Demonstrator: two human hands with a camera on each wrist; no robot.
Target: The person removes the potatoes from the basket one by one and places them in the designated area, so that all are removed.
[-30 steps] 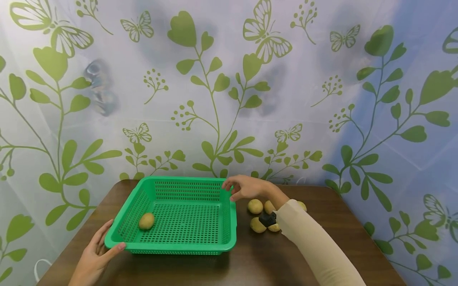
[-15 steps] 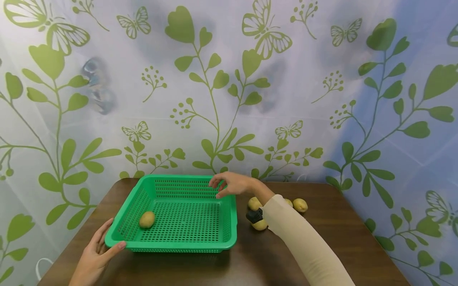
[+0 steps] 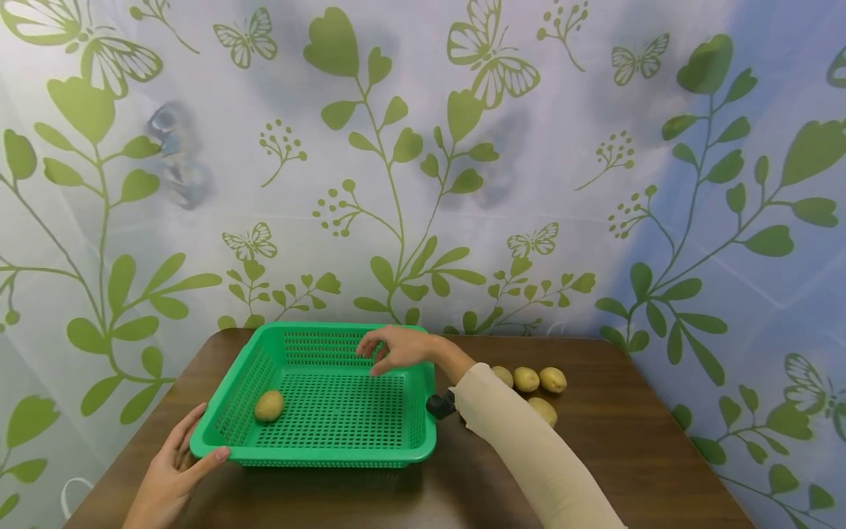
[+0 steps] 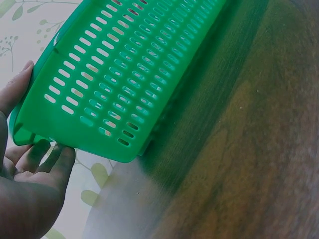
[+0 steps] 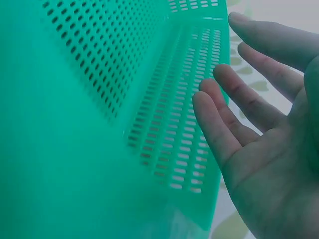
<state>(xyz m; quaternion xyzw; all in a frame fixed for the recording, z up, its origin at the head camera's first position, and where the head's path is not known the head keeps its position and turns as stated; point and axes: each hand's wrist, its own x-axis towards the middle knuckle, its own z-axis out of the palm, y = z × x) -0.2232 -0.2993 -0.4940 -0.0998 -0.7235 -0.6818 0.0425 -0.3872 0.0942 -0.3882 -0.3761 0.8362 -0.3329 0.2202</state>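
A green plastic basket with slotted walls stands on the table, one potato lying inside near its left wall. My left hand holds the basket's front left corner. In the left wrist view, the thumb lies on one side of the rim and the fingers curl in at the other. Over the basket's right back part hovers my right hand, above the slotted floor. Its palm shows bare in the right wrist view, with the fingers spread and loosely bent.
Several potatoes lie on the brown wooden table right of the basket, partly hidden by the right sleeve. A dark wrist camera hangs beside the basket's right rim. Behind stands a leaf-patterned curtain.
My right hand has moved left, from the basket's right rim to above its inside, fingers still loose. The left hand stays on the corner; the potato inside lies where it was.
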